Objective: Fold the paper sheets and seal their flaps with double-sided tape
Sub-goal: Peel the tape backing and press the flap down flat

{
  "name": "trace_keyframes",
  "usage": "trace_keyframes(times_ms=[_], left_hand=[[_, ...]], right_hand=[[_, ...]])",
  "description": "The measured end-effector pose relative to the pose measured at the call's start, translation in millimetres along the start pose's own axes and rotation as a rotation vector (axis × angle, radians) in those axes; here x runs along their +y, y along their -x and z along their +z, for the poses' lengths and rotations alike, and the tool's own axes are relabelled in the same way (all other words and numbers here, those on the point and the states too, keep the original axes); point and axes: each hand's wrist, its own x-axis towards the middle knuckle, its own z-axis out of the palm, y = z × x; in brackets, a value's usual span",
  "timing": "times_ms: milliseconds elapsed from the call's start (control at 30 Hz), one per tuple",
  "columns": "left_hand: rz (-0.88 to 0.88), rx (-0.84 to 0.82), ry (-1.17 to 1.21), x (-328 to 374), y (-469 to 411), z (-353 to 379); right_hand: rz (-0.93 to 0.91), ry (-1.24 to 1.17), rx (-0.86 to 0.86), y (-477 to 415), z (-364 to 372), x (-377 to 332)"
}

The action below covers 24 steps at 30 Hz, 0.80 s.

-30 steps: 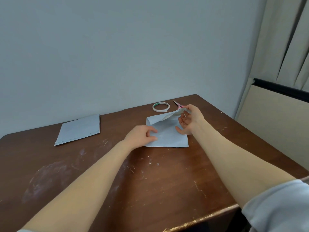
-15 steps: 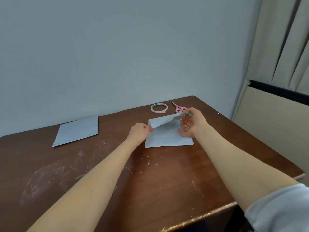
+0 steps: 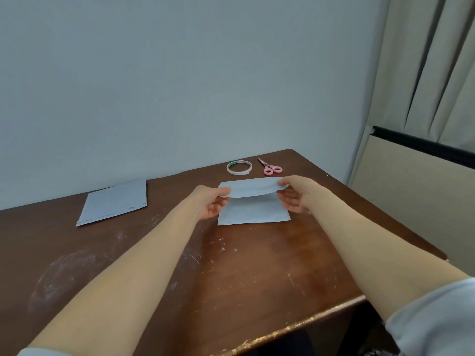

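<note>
Near the tabletop's far right corner, the left hand and right hand pinch opposite ends of the paper sheet's raised flap, its long axis running left-right between them, ready to fold toward the near edge.

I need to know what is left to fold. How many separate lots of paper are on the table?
2. One sheet lies mid-table, its far flap lifted by the left hand and right hand. A flat stack sits far left; its sheet count is unclear.
</note>
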Motion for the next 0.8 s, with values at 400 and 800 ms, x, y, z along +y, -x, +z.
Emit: trace_keyframes(times_ms=[400,800], left_hand=[[0.057,0.027,0.07,-5.0,0.7,-2.8],[0.071,0.042,-0.078,-18.2,-1.7,-4.3]], right_hand=[[-0.088,0.193,0.158,-4.6,-0.4,5.9],[-0.099,0.338,0.201,-4.0,-3.5,17.4]])
